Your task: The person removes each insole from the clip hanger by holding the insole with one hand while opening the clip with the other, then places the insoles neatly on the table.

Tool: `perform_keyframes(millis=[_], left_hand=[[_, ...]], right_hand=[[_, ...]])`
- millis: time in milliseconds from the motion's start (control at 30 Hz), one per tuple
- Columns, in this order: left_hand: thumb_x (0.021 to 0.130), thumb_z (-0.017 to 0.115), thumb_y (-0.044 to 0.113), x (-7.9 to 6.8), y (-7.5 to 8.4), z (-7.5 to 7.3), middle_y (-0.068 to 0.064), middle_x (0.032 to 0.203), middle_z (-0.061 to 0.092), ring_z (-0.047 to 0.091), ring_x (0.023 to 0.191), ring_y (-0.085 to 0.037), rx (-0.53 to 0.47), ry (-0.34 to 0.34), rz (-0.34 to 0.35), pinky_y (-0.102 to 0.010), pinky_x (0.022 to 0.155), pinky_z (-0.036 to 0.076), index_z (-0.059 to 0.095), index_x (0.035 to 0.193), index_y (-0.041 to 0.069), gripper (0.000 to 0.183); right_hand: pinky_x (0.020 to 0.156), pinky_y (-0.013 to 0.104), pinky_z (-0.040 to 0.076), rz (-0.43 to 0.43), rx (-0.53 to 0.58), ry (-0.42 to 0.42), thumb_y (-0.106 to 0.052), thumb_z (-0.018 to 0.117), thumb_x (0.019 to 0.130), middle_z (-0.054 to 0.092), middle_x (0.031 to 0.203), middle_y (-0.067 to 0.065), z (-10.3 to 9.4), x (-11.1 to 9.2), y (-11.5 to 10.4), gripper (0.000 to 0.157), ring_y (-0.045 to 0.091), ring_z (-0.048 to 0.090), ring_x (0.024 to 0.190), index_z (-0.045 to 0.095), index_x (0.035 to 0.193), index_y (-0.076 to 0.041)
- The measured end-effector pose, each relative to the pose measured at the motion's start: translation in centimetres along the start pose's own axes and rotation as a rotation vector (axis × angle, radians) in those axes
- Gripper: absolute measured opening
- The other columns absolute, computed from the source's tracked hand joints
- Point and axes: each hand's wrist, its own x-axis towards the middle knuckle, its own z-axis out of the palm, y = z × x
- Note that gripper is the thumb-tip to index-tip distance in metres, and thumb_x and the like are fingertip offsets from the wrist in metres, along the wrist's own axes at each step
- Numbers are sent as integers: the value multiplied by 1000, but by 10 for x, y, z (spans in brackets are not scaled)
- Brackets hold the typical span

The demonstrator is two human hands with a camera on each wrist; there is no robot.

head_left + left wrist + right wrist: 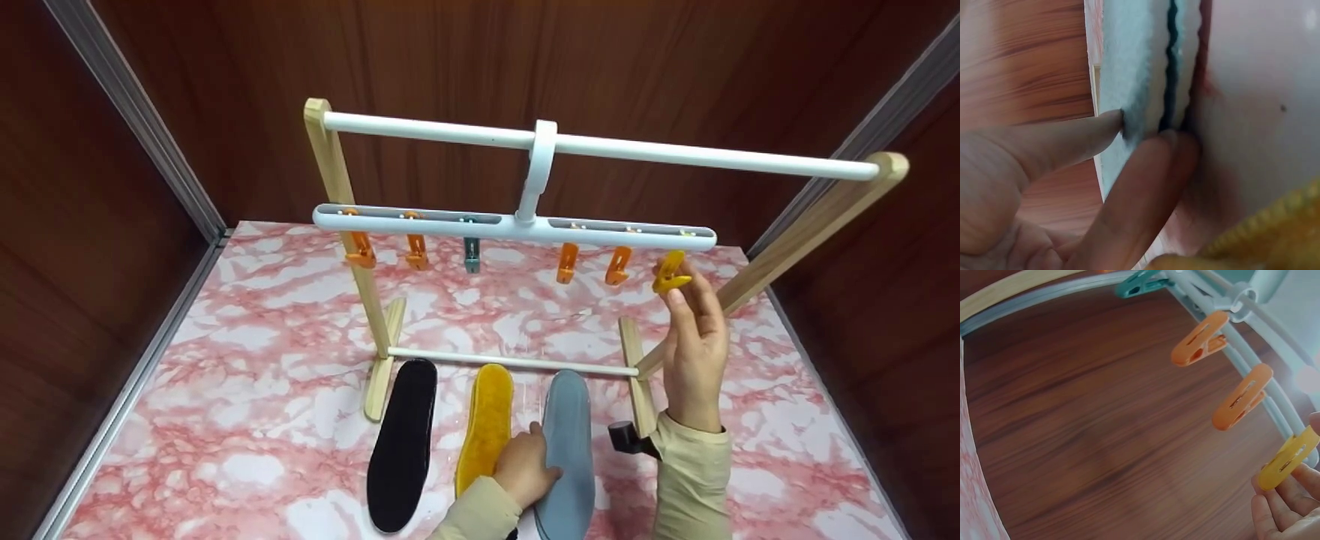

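Note:
My right hand [696, 349] is raised at the right end of the white hanger [442, 227], its thumb and fingers holding the yellow clothespin [672, 271] that hangs there. In the right wrist view the same yellow clothespin [1289, 458] lies against the fingers. Down on the table, my left hand [523, 463] pinches the edge of the grey-blue insoles [571, 420]. The left wrist view shows two stacked layers, the thumb on the top face and a fingertip at their side edge. Left of them lie a yellow insole [489, 412], partly covered by the hand, and a black insole [405, 442].
The hanger hooks over the white rod [675, 154] of a wooden stand [341, 172]. Orange clothespins [568, 262] and a dark green clothespin [471, 255] hang along it. Brown wood-grain walls [450, 60] enclose the pink marbled table [247, 337] on the left, right and back.

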Motion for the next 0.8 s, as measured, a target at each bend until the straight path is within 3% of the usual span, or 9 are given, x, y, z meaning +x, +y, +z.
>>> perform_keyframes(millis=[233, 333, 433, 500, 633, 800], left_hand=[[81, 74, 21, -2, -8, -9, -24, 88, 67, 67, 78, -31, -18, 124, 66, -40, 71, 56, 51, 119, -19, 60], [84, 71, 18, -4, -16, -15, -11, 70, 63, 60, 59, -20, -54, 209, 132, -28, 54, 49, 60, 100, -9, 34], [85, 69, 17, -6, -24, -23, 1, 57, 52, 45, 48, -8, -106, 294, 188, -21, 46, 36, 57, 82, 4, 18], [87, 67, 16, -8, -28, -29, 3, 56, 50, 40, 48, -5, -149, 322, 201, -19, 45, 33, 57, 79, 5, 16], [90, 64, 15, -13, -39, -43, 0, 63, 58, 45, 52, -4, -210, 332, 176, -19, 47, 39, 60, 82, 7, 12], [89, 66, 15, -20, -56, -58, 0, 65, 63, 50, 53, -6, -171, 412, 164, -20, 49, 41, 62, 82, 9, 10]], right_hand=[[106, 28, 37, 17, -21, -1, 1, 56, 93, 59, 124, 13, -1, 0, 1, 33, 22, 53, 120, 56, 126, 3], [106, 28, 37, 15, -24, -16, 1, 56, 93, 60, 124, 12, -2, 1, 1, 34, 22, 55, 119, 56, 127, 3], [105, 28, 36, 12, -42, -30, 1, 56, 93, 61, 123, 11, -5, 1, 3, 33, 20, 57, 118, 56, 126, 3], [105, 28, 36, 14, -70, -46, 0, 56, 94, 63, 124, 10, -6, 2, 5, 31, 19, 57, 118, 57, 125, 1], [102, 28, 38, 33, -101, -65, 1, 55, 94, 66, 119, 8, -12, 2, 7, 29, 19, 58, 115, 58, 123, 0], [102, 27, 39, 67, -139, -66, 1, 54, 94, 65, 120, 12, -18, -1, 7, 30, 20, 60, 114, 56, 124, 0]])
